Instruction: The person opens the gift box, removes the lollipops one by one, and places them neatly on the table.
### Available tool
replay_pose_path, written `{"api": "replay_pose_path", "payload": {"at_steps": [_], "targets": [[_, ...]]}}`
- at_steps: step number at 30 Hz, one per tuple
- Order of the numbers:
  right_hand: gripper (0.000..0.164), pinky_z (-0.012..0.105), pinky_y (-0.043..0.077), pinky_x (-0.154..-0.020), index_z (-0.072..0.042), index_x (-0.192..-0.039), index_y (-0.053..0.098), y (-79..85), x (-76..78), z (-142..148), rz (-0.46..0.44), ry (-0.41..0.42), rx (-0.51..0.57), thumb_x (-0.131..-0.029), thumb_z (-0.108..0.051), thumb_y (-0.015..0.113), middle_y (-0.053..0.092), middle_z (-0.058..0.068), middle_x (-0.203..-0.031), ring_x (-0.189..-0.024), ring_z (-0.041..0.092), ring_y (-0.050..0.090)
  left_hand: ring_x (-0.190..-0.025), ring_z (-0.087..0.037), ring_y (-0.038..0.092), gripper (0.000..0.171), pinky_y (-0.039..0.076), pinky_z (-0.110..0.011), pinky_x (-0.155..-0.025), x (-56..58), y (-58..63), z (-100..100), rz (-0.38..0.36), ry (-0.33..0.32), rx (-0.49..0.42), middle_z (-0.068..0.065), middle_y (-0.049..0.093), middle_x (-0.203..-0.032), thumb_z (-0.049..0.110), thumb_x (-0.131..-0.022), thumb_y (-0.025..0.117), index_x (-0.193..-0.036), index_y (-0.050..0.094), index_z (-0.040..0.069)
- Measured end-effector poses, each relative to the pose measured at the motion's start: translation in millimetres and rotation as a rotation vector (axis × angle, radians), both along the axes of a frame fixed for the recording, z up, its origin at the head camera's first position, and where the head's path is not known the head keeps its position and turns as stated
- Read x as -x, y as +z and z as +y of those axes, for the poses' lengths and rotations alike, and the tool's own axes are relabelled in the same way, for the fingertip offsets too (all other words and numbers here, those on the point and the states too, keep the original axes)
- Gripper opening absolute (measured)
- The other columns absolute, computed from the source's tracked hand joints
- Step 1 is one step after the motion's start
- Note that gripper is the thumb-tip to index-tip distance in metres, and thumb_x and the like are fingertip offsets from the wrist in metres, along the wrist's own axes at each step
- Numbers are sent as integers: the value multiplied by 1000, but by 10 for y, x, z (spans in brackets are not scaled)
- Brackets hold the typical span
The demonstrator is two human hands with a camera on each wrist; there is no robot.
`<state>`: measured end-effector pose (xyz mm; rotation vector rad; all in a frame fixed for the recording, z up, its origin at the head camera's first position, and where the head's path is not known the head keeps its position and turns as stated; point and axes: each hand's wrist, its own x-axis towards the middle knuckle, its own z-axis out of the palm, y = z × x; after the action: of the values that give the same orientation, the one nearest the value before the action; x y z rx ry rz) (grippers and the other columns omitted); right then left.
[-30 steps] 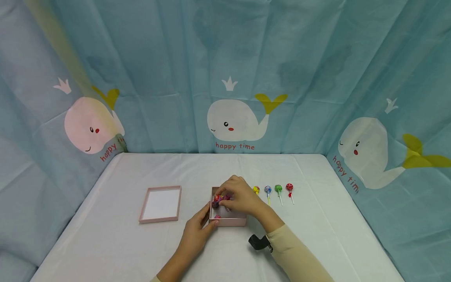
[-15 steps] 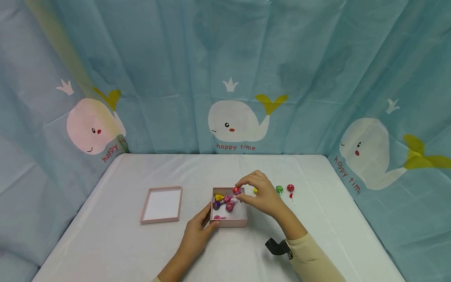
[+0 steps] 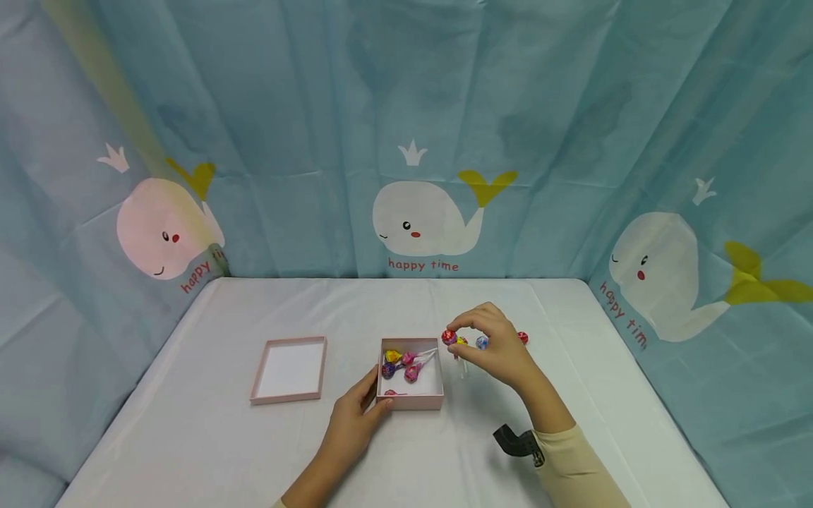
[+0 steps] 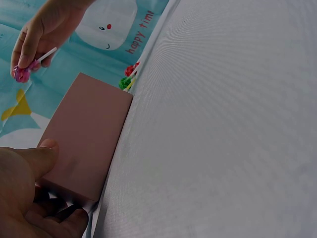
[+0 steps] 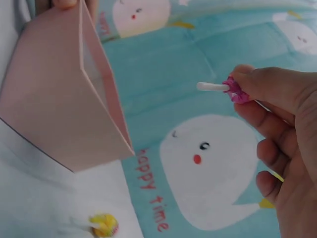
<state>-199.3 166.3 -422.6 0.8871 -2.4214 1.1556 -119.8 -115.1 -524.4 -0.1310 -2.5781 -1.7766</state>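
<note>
My right hand (image 3: 498,353) pinches a lollipop (image 3: 449,337) by its red-and-pink wrapped head, up off the table and right of the pink box (image 3: 410,402). Its white stick shows in the right wrist view, pointing toward the box. My left hand (image 3: 352,420) grips the box at its front left corner, thumb on the front wall and fingers along the left side. Inside the open box lie several lollipops, among them a yellow one (image 3: 392,356), a dark purple one (image 3: 388,370) and a pink one (image 3: 411,373).
Right of the box, a yellow lollipop (image 3: 461,341), a blue one (image 3: 482,342) and a red one (image 3: 523,337) lie in a row, partly behind my right hand. A green lollipop (image 4: 125,83) shows in the left wrist view. The shallow pink lid (image 3: 286,400) lies at left.
My right hand has come out of the box with the red-and-pink lollipop and moved right, past the box's right wall. My left hand stays on the box.
</note>
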Motion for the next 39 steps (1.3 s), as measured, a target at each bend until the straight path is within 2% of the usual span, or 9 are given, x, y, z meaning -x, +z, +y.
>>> {"api": "replay_pose_path", "payload": {"at_steps": [4,11,16,19,27,32,39], "targets": [[30,27,48,-80,-31,-103,70,45,24,139,29,-23,17,-76,-30,83,65,-17,-102,-102,7,51,-138,-12,37,72,40,-23,-107,-5,-1,4,-1,0,-4,5,37,-152,37,-86,71,-148,39,21],[29,22,46,-82,-27,-103,70,136,51,457,43,-148,28,-77,-26,83,66,-15,-103,-102,7,49,-138,-11,37,71,40,-23,-106,-4,12,15,-6,5,-3,8,37,-152,34,-86,71,-148,39,21],[27,20,44,-83,-30,-103,70,174,69,688,2,-250,51,-79,-27,81,63,-14,-103,-101,7,49,-138,-11,37,71,40,-22,-107,1,23,15,-11,4,-6,8,37,-152,32,-86,72,-148,39,20],[27,24,42,-80,-31,-104,70,161,87,828,-32,-322,61,-79,-30,81,60,-11,-104,-98,8,47,-138,-12,37,71,40,-22,-106,4,26,16,-9,4,-2,7,37,-152,32,-86,72,-148,39,20],[32,34,42,-79,-30,-111,69,6,172,1200,-112,-488,43,-82,-43,75,58,-5,-110,-100,12,44,-138,-17,39,72,42,-25,-105,8,23,20,33,-3,-2,2,38,-152,34,-86,71,-148,39,16],[36,39,43,-81,-25,-115,69,-139,241,1384,-154,-537,16,-85,-45,71,61,-1,-113,-101,17,45,-138,-15,39,71,41,-23,-106,12,21,15,14,7,-5,3,39,-152,32,-86,72,-148,39,19],[42,33,41,-73,-20,-120,66,-417,345,1582,-258,-587,-33,-88,-47,67,62,7,-114,-102,24,47,-137,-12,39,72,41,-22,-106,6,6,12,-1,7,-13,4,39,-152,32,-85,73,-148,39,20]]}}
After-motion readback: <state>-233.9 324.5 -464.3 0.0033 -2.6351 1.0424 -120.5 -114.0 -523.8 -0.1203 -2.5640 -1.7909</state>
